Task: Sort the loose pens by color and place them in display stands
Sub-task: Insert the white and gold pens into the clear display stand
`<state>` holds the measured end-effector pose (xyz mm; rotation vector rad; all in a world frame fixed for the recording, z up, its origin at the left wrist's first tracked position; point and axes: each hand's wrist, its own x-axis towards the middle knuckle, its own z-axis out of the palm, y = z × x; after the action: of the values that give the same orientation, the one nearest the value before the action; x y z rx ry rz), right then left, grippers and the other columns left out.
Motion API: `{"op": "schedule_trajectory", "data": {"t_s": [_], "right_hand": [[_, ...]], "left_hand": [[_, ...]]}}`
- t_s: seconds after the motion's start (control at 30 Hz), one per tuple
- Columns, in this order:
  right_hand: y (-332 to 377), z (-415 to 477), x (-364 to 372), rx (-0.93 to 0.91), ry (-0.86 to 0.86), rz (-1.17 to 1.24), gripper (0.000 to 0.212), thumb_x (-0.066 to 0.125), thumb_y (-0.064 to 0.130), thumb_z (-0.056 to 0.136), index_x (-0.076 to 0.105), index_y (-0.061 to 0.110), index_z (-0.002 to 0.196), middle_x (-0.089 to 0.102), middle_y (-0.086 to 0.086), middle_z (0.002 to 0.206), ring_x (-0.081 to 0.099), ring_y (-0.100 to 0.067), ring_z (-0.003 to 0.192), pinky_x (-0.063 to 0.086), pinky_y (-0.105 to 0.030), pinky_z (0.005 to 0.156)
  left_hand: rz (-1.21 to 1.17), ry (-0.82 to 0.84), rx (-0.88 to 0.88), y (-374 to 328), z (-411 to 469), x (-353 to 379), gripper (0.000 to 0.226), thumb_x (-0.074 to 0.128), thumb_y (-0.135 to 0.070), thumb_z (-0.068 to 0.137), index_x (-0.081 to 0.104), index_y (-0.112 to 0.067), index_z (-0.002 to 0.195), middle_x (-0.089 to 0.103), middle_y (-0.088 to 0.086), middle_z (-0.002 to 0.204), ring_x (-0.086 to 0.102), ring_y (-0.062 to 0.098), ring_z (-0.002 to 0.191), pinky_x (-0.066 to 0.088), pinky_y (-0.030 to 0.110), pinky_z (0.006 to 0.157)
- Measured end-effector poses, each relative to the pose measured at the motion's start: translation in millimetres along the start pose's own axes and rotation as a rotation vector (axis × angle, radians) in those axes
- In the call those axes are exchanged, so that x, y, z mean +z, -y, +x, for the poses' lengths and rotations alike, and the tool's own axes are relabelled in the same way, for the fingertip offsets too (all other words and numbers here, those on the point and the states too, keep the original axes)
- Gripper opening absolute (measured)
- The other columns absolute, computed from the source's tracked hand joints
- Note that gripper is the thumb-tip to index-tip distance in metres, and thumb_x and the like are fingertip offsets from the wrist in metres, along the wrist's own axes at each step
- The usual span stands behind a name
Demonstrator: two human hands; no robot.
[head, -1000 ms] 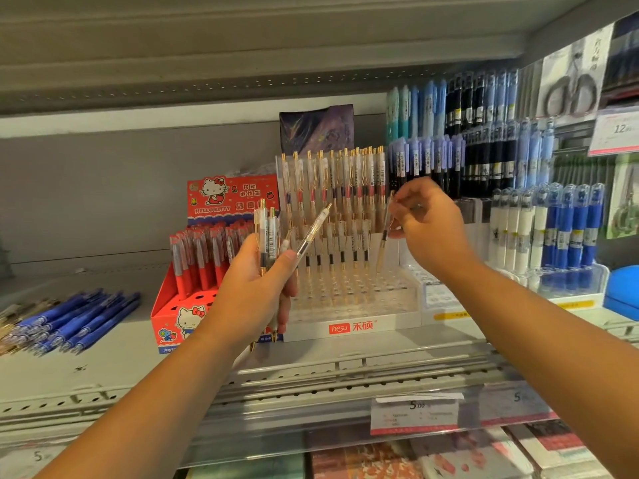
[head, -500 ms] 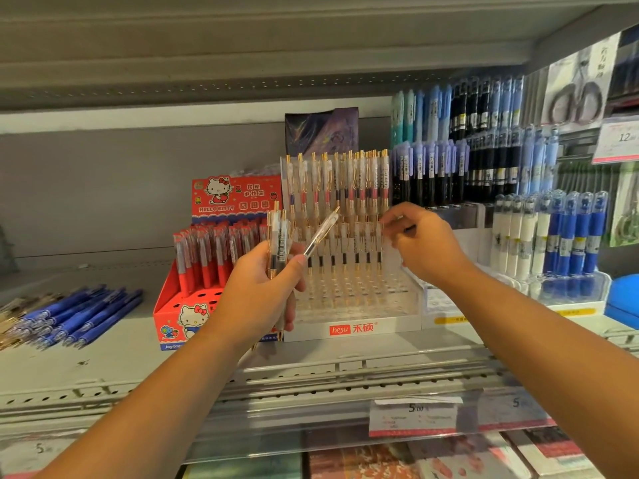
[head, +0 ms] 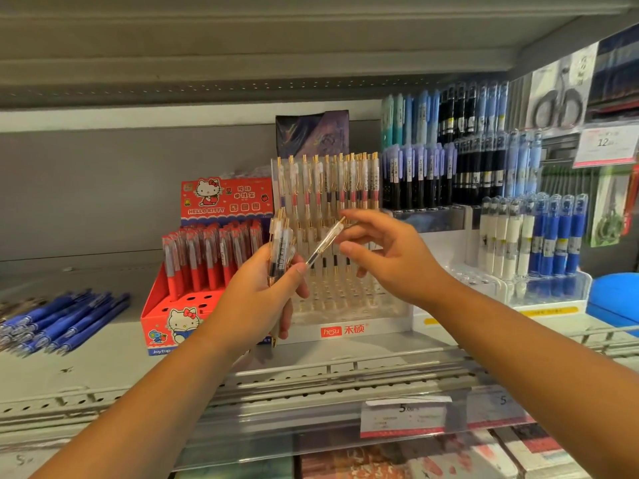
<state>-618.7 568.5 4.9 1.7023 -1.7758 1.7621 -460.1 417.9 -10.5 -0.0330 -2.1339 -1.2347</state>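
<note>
My left hand (head: 257, 299) grips a small bundle of clear pens with gold clips (head: 280, 252), held upright in front of the clear display stand (head: 352, 316). One clear pen (head: 324, 243) sticks out of the bundle, slanting up to the right. My right hand (head: 387, 257) is beside that pen's top end, its fingers spread and loosely bent, the fingertips close to the pen. The stand's back rows hold several upright clear pens (head: 332, 184) with red, pink and blue parts; its front holes are bare.
A red Hello Kitty box (head: 166, 312) of red pens stands left of the stand. Loose blue pens (head: 65, 319) lie on the shelf at far left. Stands of blue, black and white pens (head: 532, 236) fill the right. Price tags (head: 404, 416) hang below.
My right hand left the stand's right side, where it held a pen one second ago, and moved left and down to the slanted pen. It now holds nothing. The left hand kept its bundle.
</note>
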Motion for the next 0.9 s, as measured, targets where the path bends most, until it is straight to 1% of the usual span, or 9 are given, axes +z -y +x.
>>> {"op": "schedule_trajectory", "data": {"t_s": [0.1, 0.2, 0.33, 0.43, 0.5, 0.57, 0.7, 0.8, 0.9], "right_hand": [[3, 1, -1, -0.001, -0.039, 0.074, 0.029, 0.072, 0.012, 0.087, 0.062, 0.019, 0.113, 0.072, 0.001, 0.095, 0.069, -0.019, 0.09, 0.057, -0.029, 0.058], [4, 1, -1, 0.021, -0.05, 0.133, 0.022, 0.073, 0.008, 0.085, 0.061, 0.014, 0.103, 0.073, -0.004, 0.086, 0.071, -0.026, 0.084, 0.058, -0.03, 0.057], [6, 3, -2, 0.065, -0.056, 0.258, 0.023, 0.065, -0.001, 0.089, 0.057, 0.008, 0.108, 0.074, -0.006, 0.085, 0.074, -0.027, 0.082, 0.059, -0.03, 0.059], [7, 6, -7, 0.097, -0.167, 0.399, 0.026, 0.058, -0.006, 0.092, 0.057, 0.011, 0.111, 0.072, -0.006, 0.084, 0.073, -0.032, 0.082, 0.059, -0.031, 0.062], [7, 8, -10, 0.089, -0.253, 0.43, 0.028, 0.056, -0.006, 0.093, 0.059, 0.014, 0.113, 0.07, -0.006, 0.085, 0.072, -0.036, 0.083, 0.059, -0.032, 0.063], [7, 9, -13, 0.075, -0.329, 0.379, 0.03, 0.054, -0.004, 0.095, 0.06, 0.018, 0.114, 0.069, -0.008, 0.088, 0.072, -0.035, 0.082, 0.059, -0.032, 0.063], [6, 11, -15, 0.024, -0.453, 0.17, 0.034, 0.051, 0.001, 0.099, 0.06, 0.031, 0.114, 0.071, 0.0, 0.089, 0.072, -0.019, 0.077, 0.06, -0.03, 0.063], [2, 11, -18, -0.001, -0.541, 0.034, 0.032, 0.048, 0.003, 0.1, 0.055, 0.026, 0.122, 0.066, -0.005, 0.099, 0.07, -0.021, 0.086, 0.061, -0.035, 0.068], [-1, 12, -23, 0.004, -0.64, -0.096, 0.025, 0.05, 0.007, 0.099, 0.052, 0.024, 0.116, 0.062, 0.007, 0.099, 0.065, -0.015, 0.091, 0.059, -0.043, 0.075]], "left_hand": [[0.021, 0.035, 0.001, 1, 0, 0, 0.015, 0.051, -0.025, 0.101, 0.055, -0.036, 0.09, 0.068, 0.004, 0.08, 0.05, 0.024, 0.04, 0.046, 0.03, 0.039], [0.052, 0.064, -0.007, 2, 1, 1, 0.017, 0.052, -0.027, 0.101, 0.055, -0.037, 0.087, 0.068, 0.001, 0.081, 0.052, 0.026, 0.041, 0.047, 0.029, 0.041], [0.031, 0.057, -0.041, 1, 0, 1, 0.011, 0.052, -0.031, 0.1, 0.056, -0.036, 0.091, 0.067, -0.001, 0.07, 0.051, 0.023, 0.04, 0.046, 0.029, 0.039], [-0.011, 0.033, -0.088, -2, -3, -1, 0.006, 0.05, -0.036, 0.1, 0.055, -0.036, 0.102, 0.059, 0.003, 0.053, 0.049, 0.02, 0.038, 0.045, 0.028, 0.039], [-0.02, -0.004, -0.085, -3, -4, -1, 0.011, 0.048, -0.034, 0.101, 0.054, -0.026, 0.104, 0.059, -0.004, 0.05, 0.047, 0.016, 0.037, 0.043, 0.026, 0.038], [-0.048, -0.035, -0.081, -4, -4, -2, 0.012, 0.048, -0.032, 0.101, 0.053, -0.021, 0.102, 0.06, -0.008, 0.054, 0.045, 0.013, 0.038, 0.042, 0.025, 0.037], [-0.104, -0.054, -0.09, -2, -3, -3, 0.006, 0.05, -0.03, 0.1, 0.055, -0.027, 0.102, 0.06, -0.004, 0.071, 0.043, 0.016, 0.043, 0.041, 0.029, 0.038], [-0.116, -0.049, -0.091, 1, -1, -4, 0.007, 0.052, -0.029, 0.101, 0.056, -0.03, 0.096, 0.058, 0.0, 0.07, 0.043, 0.017, 0.043, 0.04, 0.028, 0.038], [-0.113, -0.078, -0.067, 0, -1, -4, 0.015, 0.051, -0.027, 0.101, 0.058, -0.032, 0.089, 0.058, 0.001, 0.071, 0.043, 0.016, 0.042, 0.041, 0.028, 0.038]]}}
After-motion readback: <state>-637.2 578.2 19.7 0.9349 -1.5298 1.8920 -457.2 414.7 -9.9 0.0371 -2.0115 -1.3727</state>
